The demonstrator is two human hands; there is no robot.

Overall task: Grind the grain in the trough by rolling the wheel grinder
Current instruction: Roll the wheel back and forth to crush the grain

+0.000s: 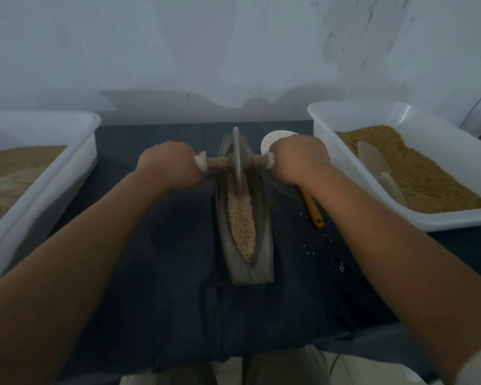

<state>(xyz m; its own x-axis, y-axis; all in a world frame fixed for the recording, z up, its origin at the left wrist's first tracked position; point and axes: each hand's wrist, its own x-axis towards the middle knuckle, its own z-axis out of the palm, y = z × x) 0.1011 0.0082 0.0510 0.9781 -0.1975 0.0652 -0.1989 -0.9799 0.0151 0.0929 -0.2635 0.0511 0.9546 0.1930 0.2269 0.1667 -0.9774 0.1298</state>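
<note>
Head view: a person's left hand (168,165) and right hand (299,159) are each clenching one end of the wooden axle of a grey disc-shaped wheel grinder (237,151). The grinder is standing upright in the far half of a dark boat-shaped trough (261,245). Pale cracked grain (240,223) is lying along the trough's near half. The trough is sitting on a dark blue cloth (164,287) between two white plastic tubs (353,162).

Makeshift milling workroom: stained bare wall (178,51), cloth-covered table (164,273), grain-filled white tubs (353,162).
</note>
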